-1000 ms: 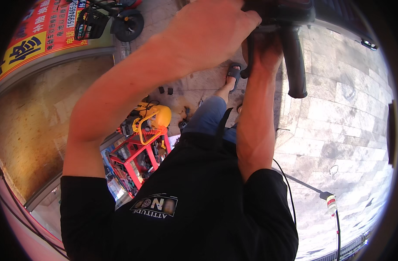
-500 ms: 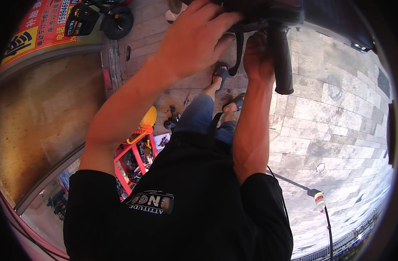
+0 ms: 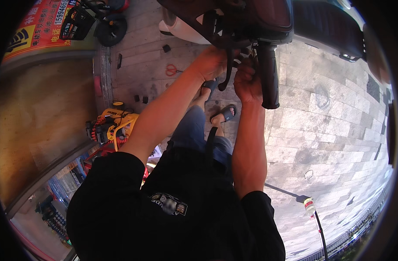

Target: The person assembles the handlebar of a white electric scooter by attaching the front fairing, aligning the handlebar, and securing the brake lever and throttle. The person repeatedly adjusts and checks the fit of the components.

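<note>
A scooter's handlebar reaches in from the top, with a black rubber grip (image 3: 267,78) pointing down toward me and a curved black brake lever (image 3: 227,71) beside it. My left hand (image 3: 211,63) is at the lever's left side, its fingers mostly hidden behind the lever and the handlebar's underside. Between lever and grip, my right hand (image 3: 248,85) has its fingers curled up under the handlebar, closed near the grip's inner end. Whatever the fingertips pinch there is too small and dark to make out. The dark scooter cover (image 3: 268,17) overhangs both hands.
Red-handled scissors (image 3: 172,70) and small black pieces (image 3: 166,48) lie on the paving at left. A yellow machine with a coiled red hose (image 3: 121,122) stands by the wall. The scooter's black seat (image 3: 329,26) extends right; a basketed bike (image 3: 75,21) is at upper left.
My left hand has come down from the top of the handlebar to the brake lever. My right hand stays beside the grip. The view has shifted, showing the scissors and more of the scooter.
</note>
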Available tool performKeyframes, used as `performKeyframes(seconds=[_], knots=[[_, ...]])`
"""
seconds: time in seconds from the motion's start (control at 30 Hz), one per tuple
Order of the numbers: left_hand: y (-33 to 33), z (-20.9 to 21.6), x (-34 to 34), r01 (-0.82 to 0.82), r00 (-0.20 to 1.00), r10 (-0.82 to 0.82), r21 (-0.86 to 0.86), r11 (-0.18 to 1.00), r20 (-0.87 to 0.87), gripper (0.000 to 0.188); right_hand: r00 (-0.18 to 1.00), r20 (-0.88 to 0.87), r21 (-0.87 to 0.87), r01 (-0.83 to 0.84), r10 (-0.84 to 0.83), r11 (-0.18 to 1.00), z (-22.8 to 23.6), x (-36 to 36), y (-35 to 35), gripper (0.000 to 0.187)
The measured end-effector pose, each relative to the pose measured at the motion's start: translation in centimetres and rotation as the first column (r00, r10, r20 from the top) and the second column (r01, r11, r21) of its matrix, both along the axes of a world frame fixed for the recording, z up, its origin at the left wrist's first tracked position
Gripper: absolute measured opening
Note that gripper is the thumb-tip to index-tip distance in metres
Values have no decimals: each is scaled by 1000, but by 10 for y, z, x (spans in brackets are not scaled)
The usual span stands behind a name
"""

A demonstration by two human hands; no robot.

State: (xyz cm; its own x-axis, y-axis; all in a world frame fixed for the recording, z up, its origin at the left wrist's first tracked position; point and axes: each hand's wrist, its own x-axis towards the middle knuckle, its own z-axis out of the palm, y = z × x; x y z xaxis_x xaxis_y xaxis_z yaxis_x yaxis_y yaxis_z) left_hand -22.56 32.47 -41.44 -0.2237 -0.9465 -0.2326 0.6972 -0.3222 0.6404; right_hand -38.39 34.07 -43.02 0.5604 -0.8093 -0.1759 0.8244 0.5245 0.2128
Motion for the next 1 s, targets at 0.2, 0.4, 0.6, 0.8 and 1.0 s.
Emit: performKeyframes(seconds=[0.2, 0.4, 0.6, 0.8, 1.0], knots=[[-23, 5, -5, 248, 799, 86, -456, 855, 595, 30, 950, -294, -135, 67, -104, 989, 4, -20, 1, 28], [-28, -3, -11, 257, 614, 307, -551, 794, 727, 19, 895, -312, -264, 240, -319, 934, 10, -23, 11, 27], [-35, -18, -21, 210, 684, 141, -379, 901, 715, 21, 965, -12, -98, 259, -261, 961, 17, -22, 16, 16], [-36, -22, -17, 171, 949, -83, -276, 946, 304, 27, 787, -581, -39, 227, -207, 973, 28, -10, 8, 19], [-42, -1, -19, 209, 954, -243, -192, 959, -176, 33, 583, -689, -162, 454, -430, 876, 42, 14, -1, 40]])
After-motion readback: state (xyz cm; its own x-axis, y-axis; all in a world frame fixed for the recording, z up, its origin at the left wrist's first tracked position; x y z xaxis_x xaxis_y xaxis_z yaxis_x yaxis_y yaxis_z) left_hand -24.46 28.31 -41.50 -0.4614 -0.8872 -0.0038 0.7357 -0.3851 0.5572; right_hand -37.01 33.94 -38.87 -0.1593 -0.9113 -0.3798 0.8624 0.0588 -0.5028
